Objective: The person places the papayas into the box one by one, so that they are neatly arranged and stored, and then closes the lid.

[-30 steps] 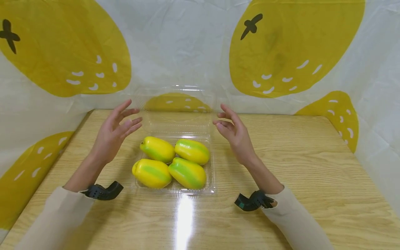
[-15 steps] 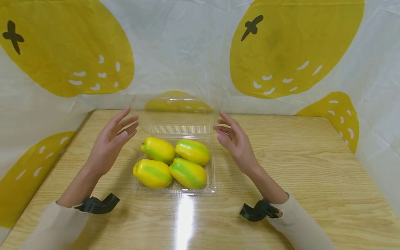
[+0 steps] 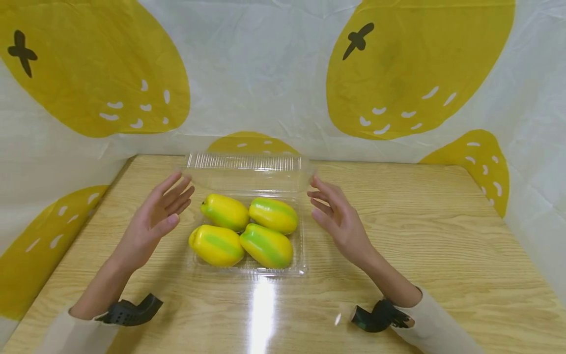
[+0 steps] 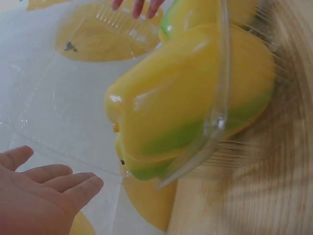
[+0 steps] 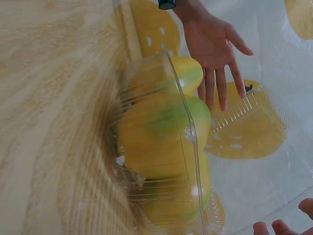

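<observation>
Several yellow fruits with green streaks, papaya-like in shape [image 3: 216, 246], lie in the base of a clear plastic clamshell box [image 3: 274, 271]. Its hinged lid [image 3: 252, 181] stands raised at the back, tilted. At the lid's left side is my left hand [image 3: 148, 228], palm inward, fingers extended and thumb apart. My right hand [image 3: 345, 226] is at the right side, fingers loosely bent, fingertips close to the lid's corner. Whether either hand touches the lid is hard to tell. In the left wrist view, the left fingers [image 4: 63, 183] hold nothing.
The box stands on a wood-grain table [image 3: 420, 236]. A white cloth [image 3: 261, 64] printed with large yellow fruit surrounds the table at the back and sides. Each wrist wears a black camera mount [image 3: 132, 310].
The lid has tipped forward and down from nearly upright, its upper edge lower now. Both hands have come lower and nearer to the person with it. The fruits have stayed in place.
</observation>
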